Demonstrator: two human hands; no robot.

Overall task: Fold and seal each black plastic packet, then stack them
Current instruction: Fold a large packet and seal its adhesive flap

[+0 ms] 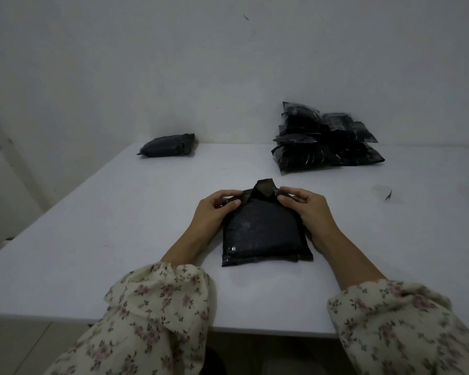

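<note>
The white table (pixel 114 212) fills the middle of the frame, and the packet (pixel 263 234) being worked lies flat on it at centre, its near edge toward the person. The left hand (pixel 217 212) pinches the packet's upper left corner between thumb and curled fingers. The right hand (pixel 306 209) pinches the upper right corner in the same way. Between them the open end narrows to a short flap (pixel 264 188) that stands up at the far edge.

This looks like the folding step, with sealing yet to come. To do it well, both corners should be drawn in evenly so the neck stays centred. The flap should then be rolled down tight against the bulging body with the palms keeping the packet on the table. Slack plastic here would likely spring open. The light is dim and the film is black on black, so I cannot tell whether any adhesive strip or tape is on the flap.

At the upper right of the frame, against the wall, sits a loose pile of packets (pixel 328 142), glossy and overlapping at angles. At upper left of centre, near the table's far edge, one single packet (pixel 168 148) lies alone. It is probably the start of the finished stack. At the right, well apart from the hands, a small scrap (pixel 388 195) rests on the table. None of these blocks the fold. A reach to the single packet would cross bare table.
</note>
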